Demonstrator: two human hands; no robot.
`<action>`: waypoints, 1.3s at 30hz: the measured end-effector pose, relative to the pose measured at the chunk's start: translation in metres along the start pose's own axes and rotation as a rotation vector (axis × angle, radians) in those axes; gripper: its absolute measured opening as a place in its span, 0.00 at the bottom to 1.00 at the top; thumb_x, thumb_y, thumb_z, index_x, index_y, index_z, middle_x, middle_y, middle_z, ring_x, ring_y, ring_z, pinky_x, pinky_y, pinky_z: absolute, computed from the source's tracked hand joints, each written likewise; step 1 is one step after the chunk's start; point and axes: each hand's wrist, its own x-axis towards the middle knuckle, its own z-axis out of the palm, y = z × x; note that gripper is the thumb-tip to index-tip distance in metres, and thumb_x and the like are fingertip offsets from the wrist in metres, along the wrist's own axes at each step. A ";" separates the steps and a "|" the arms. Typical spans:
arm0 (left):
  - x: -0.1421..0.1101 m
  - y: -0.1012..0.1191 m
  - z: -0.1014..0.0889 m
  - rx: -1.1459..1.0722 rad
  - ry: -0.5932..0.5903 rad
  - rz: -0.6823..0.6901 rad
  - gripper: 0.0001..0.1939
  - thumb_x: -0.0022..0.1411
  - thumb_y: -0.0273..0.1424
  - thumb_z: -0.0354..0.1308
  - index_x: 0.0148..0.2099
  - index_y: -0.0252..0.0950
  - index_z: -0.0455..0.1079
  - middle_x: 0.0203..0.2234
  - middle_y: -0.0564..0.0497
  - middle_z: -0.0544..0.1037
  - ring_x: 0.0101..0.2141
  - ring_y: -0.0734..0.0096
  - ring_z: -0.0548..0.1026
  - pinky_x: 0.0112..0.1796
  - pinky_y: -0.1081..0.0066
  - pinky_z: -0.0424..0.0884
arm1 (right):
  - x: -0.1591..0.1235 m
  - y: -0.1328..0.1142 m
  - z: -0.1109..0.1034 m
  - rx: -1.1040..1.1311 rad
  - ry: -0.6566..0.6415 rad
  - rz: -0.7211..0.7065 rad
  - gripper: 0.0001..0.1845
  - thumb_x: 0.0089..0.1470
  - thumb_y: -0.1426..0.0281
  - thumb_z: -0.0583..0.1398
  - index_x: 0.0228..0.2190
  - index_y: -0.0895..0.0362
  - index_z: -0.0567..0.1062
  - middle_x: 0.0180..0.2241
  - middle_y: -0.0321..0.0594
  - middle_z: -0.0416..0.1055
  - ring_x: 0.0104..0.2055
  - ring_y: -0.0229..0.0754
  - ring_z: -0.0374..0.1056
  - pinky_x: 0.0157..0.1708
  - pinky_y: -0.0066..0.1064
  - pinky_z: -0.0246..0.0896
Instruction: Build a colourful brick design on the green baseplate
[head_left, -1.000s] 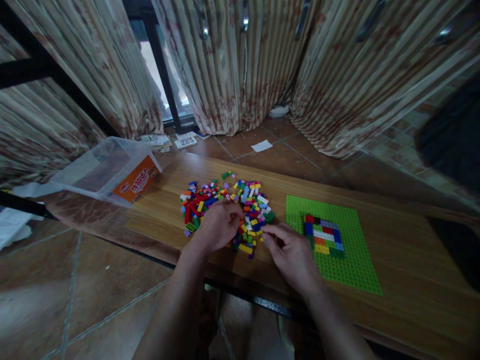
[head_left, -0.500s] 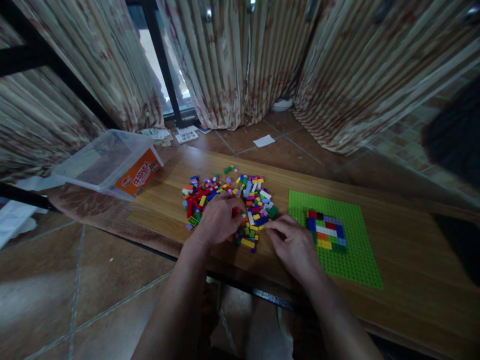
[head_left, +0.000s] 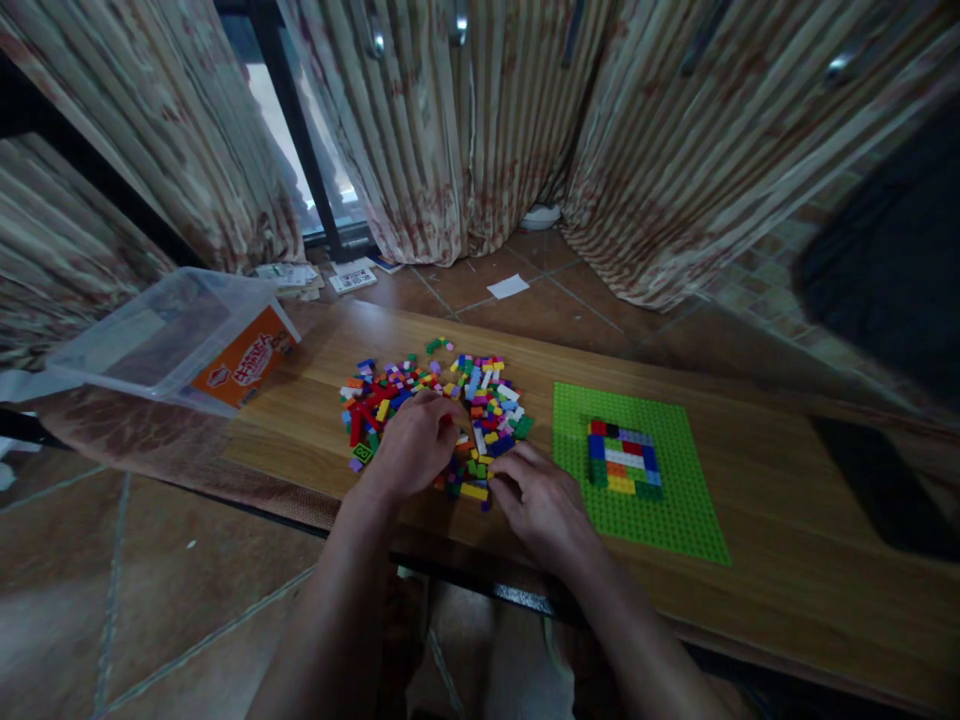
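A loose pile of small colourful toy bricks (head_left: pixel 495 395) is spread over the wooden table. Over its middle is my left hand (head_left: pixel 416 445), fingers curled down and closed; something reddish shows at the fingertips, too small to make out. My right hand (head_left: pixel 540 500) reaches the pile's right front edge, thumb and fingers pinched beside yellow and blue bricks. What the pinch holds, if anything, is hidden. To the right lies a green baseplate (head_left: pixel 675 520) bearing a flat, multicoloured block of joined bricks (head_left: pixel 626 457), clear of both hands.
At the table's left end stands a clear plastic box (head_left: pixel 172 330) with an orange label. A dark flat object (head_left: pixel 885 490) lies on the wooden table (head_left: pixel 780 460) at the right. Papers (head_left: pixel 352 277) are on the tiled floor by the curtains (head_left: pixel 450 150).
The view has shifted, so the scene sits further left. My right hand has come slightly closer to the pile's front bricks. My left hand stays over the pile, fingers still curled.
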 end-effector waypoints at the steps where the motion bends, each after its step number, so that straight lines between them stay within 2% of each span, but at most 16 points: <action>1: 0.000 0.000 0.000 0.002 0.001 -0.004 0.11 0.59 0.25 0.52 0.41 0.36 0.75 0.40 0.46 0.77 0.42 0.62 0.74 0.47 0.65 0.70 | 0.000 0.001 -0.002 0.027 0.027 0.009 0.08 0.59 0.72 0.56 0.31 0.54 0.75 0.34 0.38 0.71 0.38 0.41 0.69 0.37 0.31 0.62; 5: 0.000 -0.001 -0.001 0.004 0.001 -0.011 0.11 0.60 0.27 0.52 0.41 0.37 0.75 0.40 0.47 0.77 0.41 0.63 0.74 0.44 0.67 0.70 | -0.003 0.011 -0.013 0.220 0.191 0.117 0.06 0.57 0.69 0.57 0.35 0.54 0.75 0.33 0.37 0.75 0.32 0.39 0.70 0.35 0.30 0.63; 10: 0.000 -0.002 -0.001 -0.010 -0.019 -0.035 0.11 0.61 0.29 0.52 0.40 0.37 0.75 0.39 0.46 0.77 0.41 0.63 0.74 0.42 0.68 0.70 | -0.005 0.037 -0.033 0.497 0.463 0.299 0.06 0.51 0.64 0.63 0.30 0.55 0.77 0.29 0.36 0.76 0.32 0.40 0.71 0.34 0.31 0.65; 15: 0.002 -0.003 0.001 -0.036 -0.018 -0.045 0.11 0.61 0.29 0.51 0.40 0.38 0.75 0.40 0.47 0.77 0.42 0.64 0.75 0.43 0.68 0.70 | -0.010 0.068 -0.053 0.622 0.671 0.440 0.09 0.42 0.65 0.68 0.29 0.54 0.79 0.30 0.36 0.77 0.33 0.40 0.72 0.35 0.32 0.67; 17: 0.003 -0.003 0.001 -0.040 -0.021 -0.044 0.12 0.61 0.29 0.51 0.40 0.38 0.76 0.40 0.48 0.78 0.42 0.64 0.75 0.43 0.68 0.70 | -0.014 0.081 -0.059 0.603 0.710 0.493 0.12 0.41 0.65 0.68 0.32 0.55 0.80 0.31 0.37 0.77 0.33 0.41 0.72 0.35 0.34 0.67; 21: 0.003 0.000 -0.001 -0.034 -0.029 -0.039 0.12 0.62 0.30 0.50 0.39 0.38 0.76 0.40 0.47 0.78 0.41 0.64 0.75 0.43 0.69 0.70 | -0.021 0.103 -0.066 0.347 0.681 0.545 0.14 0.44 0.62 0.66 0.34 0.56 0.81 0.32 0.41 0.78 0.32 0.44 0.72 0.36 0.37 0.68; 26: 0.004 0.001 -0.002 -0.017 -0.048 -0.050 0.12 0.62 0.31 0.50 0.38 0.38 0.75 0.38 0.48 0.78 0.39 0.64 0.75 0.41 0.69 0.70 | -0.020 0.116 -0.068 0.047 0.579 0.402 0.12 0.50 0.63 0.60 0.32 0.56 0.81 0.34 0.44 0.78 0.34 0.45 0.73 0.38 0.38 0.68; 31: 0.003 -0.003 -0.001 -0.017 -0.028 -0.056 0.13 0.61 0.32 0.50 0.41 0.37 0.75 0.40 0.47 0.78 0.40 0.64 0.76 0.41 0.69 0.70 | -0.013 0.124 -0.066 -0.014 0.481 0.329 0.14 0.53 0.64 0.56 0.32 0.56 0.80 0.36 0.45 0.78 0.38 0.48 0.72 0.42 0.42 0.66; 39: 0.003 -0.006 0.000 0.004 -0.023 -0.048 0.13 0.61 0.33 0.50 0.39 0.37 0.75 0.38 0.46 0.78 0.37 0.65 0.76 0.40 0.69 0.71 | -0.009 0.123 -0.067 -0.066 0.425 0.205 0.14 0.55 0.65 0.55 0.32 0.54 0.81 0.36 0.44 0.78 0.41 0.49 0.70 0.46 0.45 0.64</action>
